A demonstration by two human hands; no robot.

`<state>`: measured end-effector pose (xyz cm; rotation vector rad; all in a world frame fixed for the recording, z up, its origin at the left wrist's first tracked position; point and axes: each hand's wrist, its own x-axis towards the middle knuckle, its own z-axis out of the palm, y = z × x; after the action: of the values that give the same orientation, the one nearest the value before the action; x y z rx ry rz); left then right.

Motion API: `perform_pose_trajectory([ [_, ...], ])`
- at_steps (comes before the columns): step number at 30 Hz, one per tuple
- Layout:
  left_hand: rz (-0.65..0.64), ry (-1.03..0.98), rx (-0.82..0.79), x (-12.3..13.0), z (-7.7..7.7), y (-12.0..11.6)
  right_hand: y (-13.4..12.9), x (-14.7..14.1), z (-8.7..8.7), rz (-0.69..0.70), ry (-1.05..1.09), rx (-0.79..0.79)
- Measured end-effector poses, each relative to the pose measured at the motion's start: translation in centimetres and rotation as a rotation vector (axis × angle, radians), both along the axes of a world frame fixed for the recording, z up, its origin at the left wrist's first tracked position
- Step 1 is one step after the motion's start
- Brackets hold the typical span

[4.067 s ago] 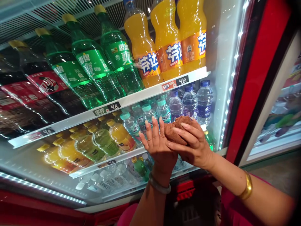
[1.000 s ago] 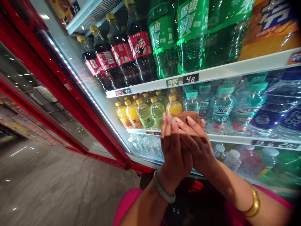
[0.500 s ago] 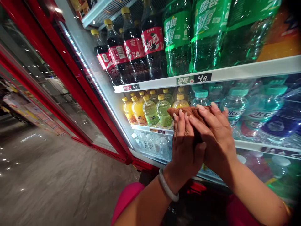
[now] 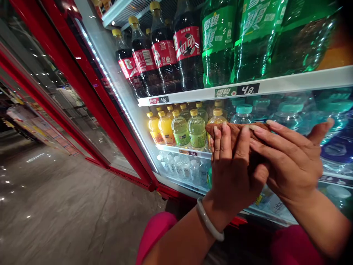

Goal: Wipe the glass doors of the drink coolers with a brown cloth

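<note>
Moved right in the frame, left hand (image 4: pixel 233 180) and right hand (image 4: pixel 296 162) press brown cloth (image 4: pixel 234 133) with open fingers, maybe to keep it flat

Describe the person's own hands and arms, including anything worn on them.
The left hand has a smooth, rounded, pale bangle at its wrist. The right hand shows no jewellery. No gloves or sleeves are visible on either arm, and some fingernails extend past the fingertips.

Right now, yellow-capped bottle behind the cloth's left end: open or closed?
Closed: a yellow cap sits on the bottle, just above the cloth.
</note>
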<state>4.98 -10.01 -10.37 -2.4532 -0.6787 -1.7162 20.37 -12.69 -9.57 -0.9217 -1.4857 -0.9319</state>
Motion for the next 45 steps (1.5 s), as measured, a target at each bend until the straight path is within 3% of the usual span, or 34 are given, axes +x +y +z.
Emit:
perform_pose_trajectory([
  [4,-0.012,-0.010,-0.012,0.3,0.3,0.1,-0.7,-0.3,2.3,0.108,-0.043,0.000],
  [11,-0.004,-0.147,0.141,0.8,-1.8,3.2,1.2,-1.7,3.9,-0.092,0.042,0.140],
  [15,0.017,-0.079,0.209,-0.9,-2.2,4.9,2.5,-2.8,4.1,-0.090,-0.040,0.108],
  [18,0.065,-0.070,0.240,-3.2,-1.2,6.4,2.9,-4.0,3.8,-0.092,-0.130,0.048],
  [22,0.180,-0.241,0.297,-5.3,0.2,7.6,3.3,-5.1,2.3,-0.217,-0.235,-0.043],
  [24,0.201,-0.259,0.284,-5.2,0.0,7.2,3.5,-5.2,1.6,-0.246,-0.240,-0.043],
  [28,0.155,-0.187,0.192,-4.1,-2.2,5.9,3.8,-5.2,1.0,-0.204,-0.204,-0.018],
  [30,0.139,-0.152,0.221,-4.3,-2.8,6.2,3.9,-5.2,1.0,-0.181,-0.194,-0.003],
  [33,0.157,-0.130,0.344,-5.6,-2.1,7.9,3.9,-5.3,1.1,-0.194,-0.187,0.016],
  [37,0.238,-0.311,0.231,-5.9,-1.0,8.4,3.9,-5.5,1.1,-0.215,-0.194,0.005],
  [41,0.145,-0.189,0.242,-4.2,-1.9,6.8,4.0,-5.2,1.0,-0.196,-0.200,0.010],
  [45,0.117,-0.139,0.372,-5.0,-1.1,8.2,4.1,-5.1,0.8,-0.185,-0.169,0.015],
])
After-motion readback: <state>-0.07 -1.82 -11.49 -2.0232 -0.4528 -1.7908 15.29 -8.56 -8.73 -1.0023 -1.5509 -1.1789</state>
